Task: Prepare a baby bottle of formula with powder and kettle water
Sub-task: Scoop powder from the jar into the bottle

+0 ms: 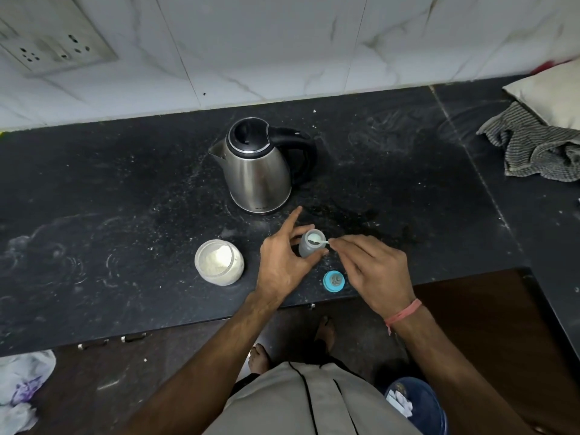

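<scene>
A small grey baby bottle [309,246] stands uncapped on the black counter [125,189]. My left hand [284,255] grips its side, index finger pointing up. A small white scoop [318,242] is pinched in the fingers of my right hand [373,271], its bowl over the bottle's mouth with white powder in it. To the left is an open jar of white powder [219,262]. The blue bottle cap with its nipple [334,280] lies near the counter's front edge, beside my right hand. The steel kettle [260,167] stands behind the bottle, lid closed, spout to the left.
A striped grey cloth [536,146] and a pale cushion [552,92] lie at the far right. A wall socket panel [53,42] is on the tiled wall at upper left. Below the counter edge are my feet, a blue bin [420,403] and a crumpled bag [22,387].
</scene>
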